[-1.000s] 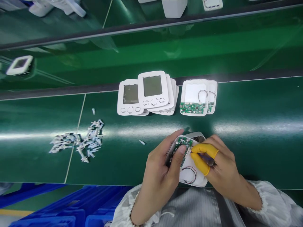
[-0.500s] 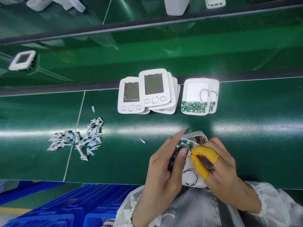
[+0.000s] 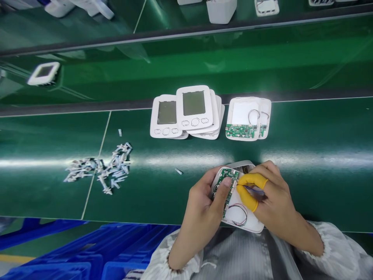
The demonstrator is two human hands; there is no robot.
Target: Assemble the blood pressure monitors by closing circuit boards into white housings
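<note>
My left hand grips an open white device shell near the table's front edge, thumb pressed on its green circuit board. Thin red and dark wires loop inside the shell. My right hand, with yellow finger cots on thumb and forefinger, pinches a small part at the board's edge; what it pinches is too small to name.
A stack of white front covers with grey screens and two open shells with boards lie further back. A heap of small white plastic pieces lies to the left. Blue bins sit below the table edge. A white unit rests on the far belt.
The view has shifted a little. My left fingers have curled in closer round the shell, and my right pinch stays at the board's edge.
</note>
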